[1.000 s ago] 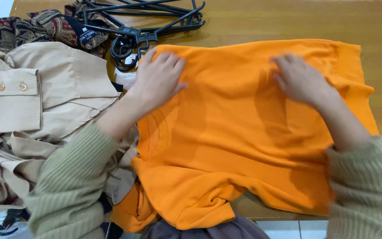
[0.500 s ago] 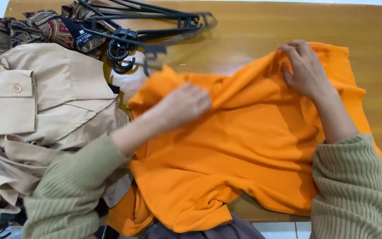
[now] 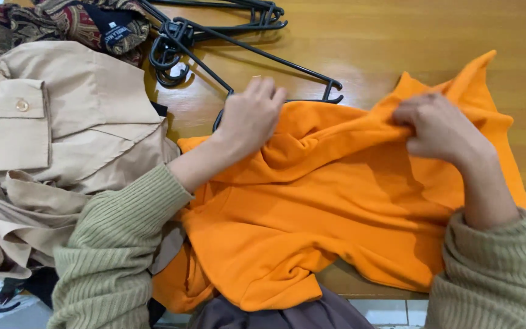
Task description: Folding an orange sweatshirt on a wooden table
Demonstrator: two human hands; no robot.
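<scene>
An orange sweatshirt (image 3: 336, 207) lies bunched across the wooden table (image 3: 397, 36). My right hand (image 3: 439, 128) is closed on a fold of its far edge and holds the fabric up. My left hand (image 3: 251, 116) rests at the shirt's far left edge, its fingers on a black plastic hanger (image 3: 263, 55) that lies half under the cloth. Both arms wear ribbed olive-green sleeves.
A beige buttoned shirt (image 3: 50, 140) lies crumpled at the left. A dark patterned garment (image 3: 62, 21) sits at the far left corner. More black hangers (image 3: 214, 18) are stacked at the far edge. Dark grey cloth (image 3: 275, 314) hangs below the table's near edge.
The orange sweatshirt's far edge has been pulled back toward me and bunched up. One hanger has been drawn out of the stack toward the shirt by my left hand.
</scene>
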